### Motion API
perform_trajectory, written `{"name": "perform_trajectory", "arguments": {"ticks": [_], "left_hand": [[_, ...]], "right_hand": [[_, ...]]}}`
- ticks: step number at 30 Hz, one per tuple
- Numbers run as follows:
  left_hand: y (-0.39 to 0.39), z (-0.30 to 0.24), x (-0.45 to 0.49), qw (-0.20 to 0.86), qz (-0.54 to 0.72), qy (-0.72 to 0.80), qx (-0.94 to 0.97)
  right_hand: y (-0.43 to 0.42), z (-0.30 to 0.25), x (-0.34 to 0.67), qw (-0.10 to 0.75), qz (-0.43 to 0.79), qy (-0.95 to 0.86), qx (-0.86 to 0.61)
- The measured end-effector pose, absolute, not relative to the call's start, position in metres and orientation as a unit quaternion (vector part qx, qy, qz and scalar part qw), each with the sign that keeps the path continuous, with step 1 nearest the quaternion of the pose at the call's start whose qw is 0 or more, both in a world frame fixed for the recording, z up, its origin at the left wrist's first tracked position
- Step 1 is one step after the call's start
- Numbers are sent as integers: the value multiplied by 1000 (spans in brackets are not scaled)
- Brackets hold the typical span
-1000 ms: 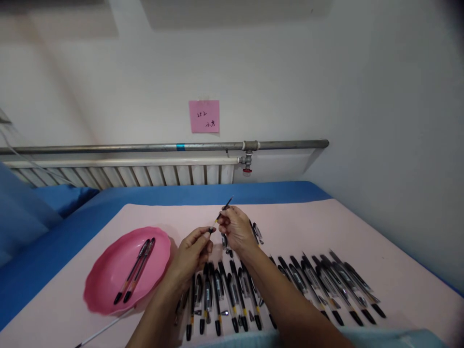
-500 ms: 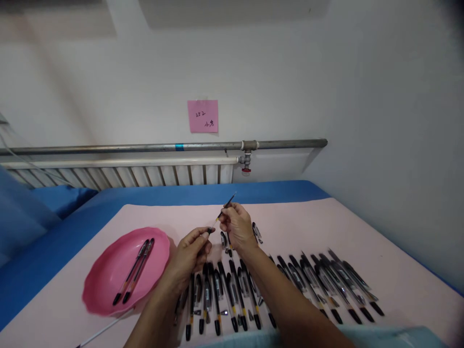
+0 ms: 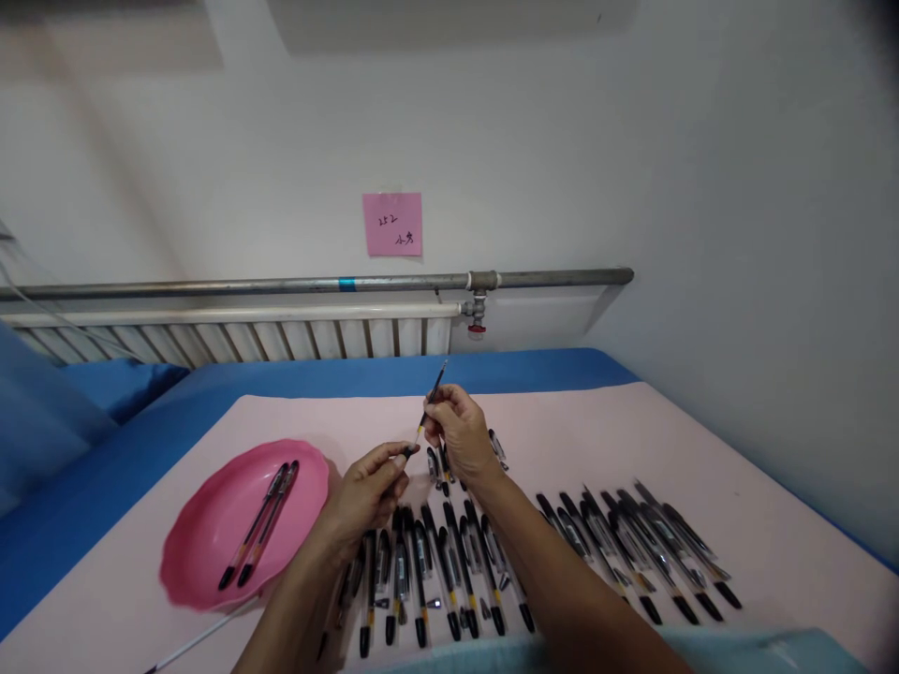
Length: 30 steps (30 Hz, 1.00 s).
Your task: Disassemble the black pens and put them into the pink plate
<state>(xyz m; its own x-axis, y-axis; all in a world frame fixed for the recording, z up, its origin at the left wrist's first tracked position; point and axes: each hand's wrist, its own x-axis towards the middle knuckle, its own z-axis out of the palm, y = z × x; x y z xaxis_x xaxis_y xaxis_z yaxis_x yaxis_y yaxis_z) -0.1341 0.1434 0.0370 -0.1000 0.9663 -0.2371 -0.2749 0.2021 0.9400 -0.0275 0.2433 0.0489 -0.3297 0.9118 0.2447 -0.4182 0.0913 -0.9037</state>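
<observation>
My right hand (image 3: 460,426) pinches a slim pen refill (image 3: 434,386) between thumb and fingers, its dark tip pointing up and slightly right. The refill's pale lower end slants down to a small black pen part (image 3: 407,452), which my left hand (image 3: 372,482) grips between thumb and forefinger. Whether the refill sits inside that part or only touches it, I cannot tell. Below my hands lie several pen barrels (image 3: 420,580) with black ends, clear caps and small metal tips (image 3: 434,604). A few loose pen parts (image 3: 433,465) lie just behind my hands.
A pink scalloped tray (image 3: 193,548) on the left holds two pens (image 3: 271,524). Another row of pen parts (image 3: 632,534) lies right of my right forearm. A thin white stick (image 3: 200,644) pokes out beside the tray. Behind the table are a radiator (image 3: 351,337) and a pipe (image 3: 281,287).
My right hand has moved slightly left and the refill stands more upright. My left hand has barely moved, still pinching the black part.
</observation>
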Motion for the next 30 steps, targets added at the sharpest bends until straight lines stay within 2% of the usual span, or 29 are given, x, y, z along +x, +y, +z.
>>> {"name": "perform_trajectory", "arguments": {"ticks": [14, 21, 25, 28, 30], "left_hand": [[142, 38, -137, 588, 533, 506, 339], [143, 34, -144, 568, 581, 501, 298], [144, 36, -143, 567, 591, 490, 299], [143, 39, -141, 559, 623, 463, 292], [142, 41, -140, 555, 640, 445, 292]], "right_hand": [[242, 45, -30, 496, 651, -514, -257], [231, 44, -34, 388, 614, -623, -290], [243, 47, -27, 450, 608, -568, -324], [255, 47, -16, 477, 507, -601, -392], [260, 45, -9, 392, 371, -719, -439]]}}
